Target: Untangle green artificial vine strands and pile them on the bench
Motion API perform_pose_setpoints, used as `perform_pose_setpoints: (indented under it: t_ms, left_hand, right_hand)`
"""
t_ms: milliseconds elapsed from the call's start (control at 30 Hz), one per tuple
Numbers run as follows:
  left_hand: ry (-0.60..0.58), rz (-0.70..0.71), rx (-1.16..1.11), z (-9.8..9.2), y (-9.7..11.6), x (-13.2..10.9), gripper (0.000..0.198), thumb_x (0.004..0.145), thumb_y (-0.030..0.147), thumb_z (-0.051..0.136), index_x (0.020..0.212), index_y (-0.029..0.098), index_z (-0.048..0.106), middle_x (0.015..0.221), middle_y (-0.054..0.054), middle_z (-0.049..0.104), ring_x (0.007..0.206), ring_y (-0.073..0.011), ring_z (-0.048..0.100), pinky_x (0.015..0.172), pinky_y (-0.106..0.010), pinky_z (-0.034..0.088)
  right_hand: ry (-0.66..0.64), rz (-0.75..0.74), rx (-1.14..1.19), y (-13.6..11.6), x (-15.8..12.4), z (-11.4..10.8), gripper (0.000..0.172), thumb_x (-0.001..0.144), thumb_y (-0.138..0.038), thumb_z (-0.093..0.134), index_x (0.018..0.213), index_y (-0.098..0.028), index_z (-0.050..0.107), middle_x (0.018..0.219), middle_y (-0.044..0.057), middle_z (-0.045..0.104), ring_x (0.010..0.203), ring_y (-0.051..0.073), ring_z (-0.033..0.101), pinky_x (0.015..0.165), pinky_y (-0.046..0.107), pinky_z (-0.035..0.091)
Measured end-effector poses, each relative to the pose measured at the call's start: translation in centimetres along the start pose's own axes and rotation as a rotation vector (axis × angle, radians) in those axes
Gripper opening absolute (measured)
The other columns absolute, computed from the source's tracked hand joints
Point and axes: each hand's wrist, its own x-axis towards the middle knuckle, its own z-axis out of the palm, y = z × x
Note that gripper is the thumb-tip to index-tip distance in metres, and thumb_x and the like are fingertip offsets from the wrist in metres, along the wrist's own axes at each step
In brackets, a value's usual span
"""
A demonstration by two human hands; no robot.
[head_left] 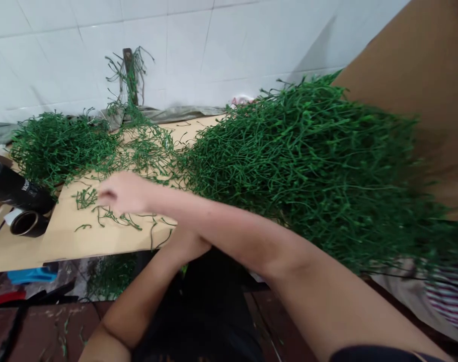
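Left hand (194, 245) is resting at the tabletop (80, 246)'s near edge, under the right forearm (199, 211); forearm is hiding its fingers, so can't tell if they're spread or pinching. Right hand (123, 193) is hovering over the tabletop's left part, fingers curling inward; it's blurring, can't tell if they're pinching a stem. Small bunch (84, 198) of green stems is lying just beside those fingertips, a few loose ones nearer. Cup (27, 224) and bottle (19, 187) are sitting off to the left. Farther back, big heap (300, 146) is filling the right side, smaller heap (63, 143) the left, thin scatter (149, 151) lying between; more stems are hanging on a post (128, 63) at the wall. Progress: stems are lying mostly loose, so probably plenty is remaining; nothing is showing which heap is done.
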Motion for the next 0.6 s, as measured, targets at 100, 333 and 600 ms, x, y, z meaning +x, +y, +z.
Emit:
perform_pose_setpoints:
  t_ms: [100, 333, 600]
  left_hand:
    - [0.107, 0.192, 0.318, -0.8, 0.3, -1.4, 0.009, 0.078, 0.022, 0.051, 0.079, 0.019, 0.059, 0.094, -0.01, 0.062, 0.098, -0.025, 0.053, 0.087, -0.04, 0.041]
    - [0.245, 0.259, 0.651, -4.6, -0.3, -4.0, 0.019, 0.087, 0.03, 0.044, 0.082, 0.019, 0.059, 0.089, -0.008, 0.065, 0.087, -0.0197, 0.057, 0.081, -0.036, 0.044]
    - [0.966, 0.383, 0.724, -15.7, 2.9, -1.1, 0.055, 0.072, 0.04, 0.061, 0.12, 0.018, 0.047, 0.126, -0.013, 0.05, 0.118, -0.0246, 0.046, 0.095, -0.038, 0.04]
  right_hand:
    - [0.35, 0.438, -0.181, 6.8, 1.6, -1.3, 0.034, 0.087, -0.033, 0.04, 0.098, -0.008, 0.06, 0.104, 0.017, 0.061, 0.092, 0.022, 0.053, 0.079, 0.035, 0.04]
    - [0.202, 0.625, -0.275, 13.8, 3.4, 0.3, 0.032, 0.082, -0.031, 0.05, 0.102, -0.008, 0.062, 0.109, 0.02, 0.061, 0.113, 0.032, 0.047, 0.092, 0.044, 0.036]
    - [0.687, 0.399, -0.055, 11.6, 0.1, -5.1, 0.021, 0.082, -0.024, 0.049, 0.098, -0.013, 0.058, 0.092, 0.008, 0.063, 0.086, 0.017, 0.055, 0.083, 0.034, 0.043]
